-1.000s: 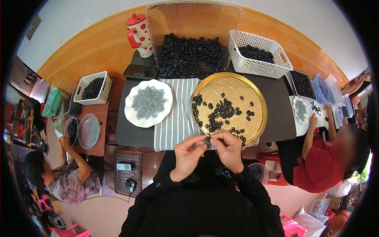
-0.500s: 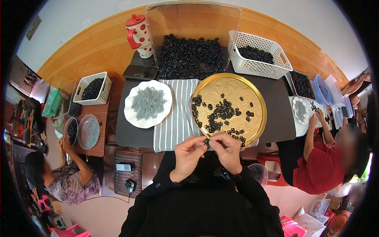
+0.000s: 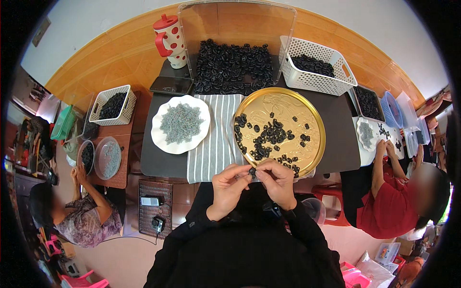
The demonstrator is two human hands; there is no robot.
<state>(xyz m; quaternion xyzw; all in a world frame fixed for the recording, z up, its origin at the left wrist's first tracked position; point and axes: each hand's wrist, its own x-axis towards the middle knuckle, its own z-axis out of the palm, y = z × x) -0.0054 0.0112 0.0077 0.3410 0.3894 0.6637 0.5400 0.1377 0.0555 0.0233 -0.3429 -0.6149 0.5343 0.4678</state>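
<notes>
My left hand (image 3: 227,188) and my right hand (image 3: 277,184) meet at the near edge of the table. Between their fingertips they pinch one small black plastic part (image 3: 252,171); its details are mostly covered by the fingers. Just beyond lies a round gold tray (image 3: 307,108) with similar black parts (image 3: 273,134) scattered over its middle, left side and near rim. Left of it a grey-and-white striped cloth (image 3: 216,134) lies flat. A white scalloped plate (image 3: 158,139) on the far left of the table bears a heap of small silvery metal pieces (image 3: 181,122), perhaps screws.
Behind the tray stands a clear bin (image 3: 283,53) of black parts, beside a white basket (image 3: 312,84). A red-and-white tumbler (image 3: 171,43) and a dark phone (image 3: 170,85) stand back left. Co-workers sit left (image 3: 86,216) and right (image 3: 394,201) at their own tables.
My hands stay pinched together on the black part with barely any movement. The view has shifted slightly. The co-worker on the right has moved a little.
</notes>
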